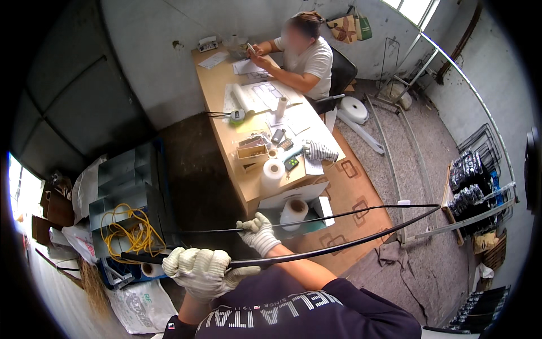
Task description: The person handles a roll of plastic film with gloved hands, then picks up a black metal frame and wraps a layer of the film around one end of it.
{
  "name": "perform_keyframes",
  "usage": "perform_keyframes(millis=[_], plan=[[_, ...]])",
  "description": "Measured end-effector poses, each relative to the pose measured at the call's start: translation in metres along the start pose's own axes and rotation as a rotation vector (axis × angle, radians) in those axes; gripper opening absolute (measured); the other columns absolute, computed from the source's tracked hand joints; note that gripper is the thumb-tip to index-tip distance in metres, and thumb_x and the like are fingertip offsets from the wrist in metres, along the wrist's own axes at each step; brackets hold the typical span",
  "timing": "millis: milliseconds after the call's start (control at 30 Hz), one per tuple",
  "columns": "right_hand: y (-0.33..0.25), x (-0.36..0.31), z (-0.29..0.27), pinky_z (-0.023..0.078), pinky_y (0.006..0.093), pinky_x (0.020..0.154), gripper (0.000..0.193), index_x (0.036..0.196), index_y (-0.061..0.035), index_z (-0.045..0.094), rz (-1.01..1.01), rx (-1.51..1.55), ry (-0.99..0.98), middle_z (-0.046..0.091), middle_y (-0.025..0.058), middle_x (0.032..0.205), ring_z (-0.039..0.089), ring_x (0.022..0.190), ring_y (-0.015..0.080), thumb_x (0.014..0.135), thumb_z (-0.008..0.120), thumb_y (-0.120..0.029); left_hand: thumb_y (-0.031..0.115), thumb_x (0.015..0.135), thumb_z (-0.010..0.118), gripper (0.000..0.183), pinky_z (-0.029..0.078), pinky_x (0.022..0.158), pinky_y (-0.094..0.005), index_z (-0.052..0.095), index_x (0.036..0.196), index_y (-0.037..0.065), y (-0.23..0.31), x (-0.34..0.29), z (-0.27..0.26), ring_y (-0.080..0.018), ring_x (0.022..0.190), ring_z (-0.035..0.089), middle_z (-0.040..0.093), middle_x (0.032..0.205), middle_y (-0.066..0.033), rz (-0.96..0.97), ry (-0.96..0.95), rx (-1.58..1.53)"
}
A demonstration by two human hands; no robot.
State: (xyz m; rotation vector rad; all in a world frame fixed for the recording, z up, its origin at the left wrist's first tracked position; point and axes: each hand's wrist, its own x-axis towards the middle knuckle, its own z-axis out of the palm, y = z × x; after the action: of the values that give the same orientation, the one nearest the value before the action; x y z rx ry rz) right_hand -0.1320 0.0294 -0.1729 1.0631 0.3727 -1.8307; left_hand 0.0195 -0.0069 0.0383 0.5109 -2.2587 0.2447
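Note:
A long, narrow black tube frame [339,245] stretches across in front of me, its two sides meeting in a bend at the far right. My left hand [195,272], in a whitish knitted glove, is closed around the thicker-looking near side. In a matching glove, my right hand [259,233] grips the thinner-looking far side with curled fingers. The frame is held in the air, level with the near end of the desk. Its left end runs past my left hand toward a yellow cord, and how it ends there is hard to make out.
A seated person [310,59] holds a small object at the wooden desk [226,135], which bears papers, rolls and a tape measure [237,116]. Grey bins [127,186] with a yellow cord [135,231] stand left. Wrapped black frames [471,175] and metal rails [389,152] are right.

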Motion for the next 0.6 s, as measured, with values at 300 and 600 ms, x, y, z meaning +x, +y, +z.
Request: perform_keyframes(millis=[300, 600], plan=[[-0.003, 0.005, 0.0, 0.052, 0.0475, 0.065, 0.049, 0.047, -0.0155, 0.024, 0.025, 0.046, -0.029, 0.027, 0.0024, 0.036, 0.036, 0.035, 0.02, 0.09, 0.046, -0.027, 0.069, 0.067, 0.051, 0.048, 0.031, 0.064, -0.0323, 0.041, 0.053, 0.025, 0.001, 0.005, -0.003, -0.0124, 0.056, 0.041, 0.036, 0.054, 0.0052, 0.028, -0.048, 0.019], [0.0, -0.003, -0.001, 0.051, 0.0465, 0.067, 0.046, 0.049, -0.0143, 0.026, 0.008, -0.017, -0.056, 0.027, 0.0031, 0.039, 0.038, 0.04, 0.0208, 0.087, 0.05, -0.023, 0.062, 0.068, 0.056, 0.04, 0.032, 0.062, -0.0326, 0.049, 0.059, 0.023, 0.004, 0.008, 0.005, -0.0123, 0.056, 0.044, 0.042, 0.057, 0.0059, -0.013, -0.003, -0.019]])
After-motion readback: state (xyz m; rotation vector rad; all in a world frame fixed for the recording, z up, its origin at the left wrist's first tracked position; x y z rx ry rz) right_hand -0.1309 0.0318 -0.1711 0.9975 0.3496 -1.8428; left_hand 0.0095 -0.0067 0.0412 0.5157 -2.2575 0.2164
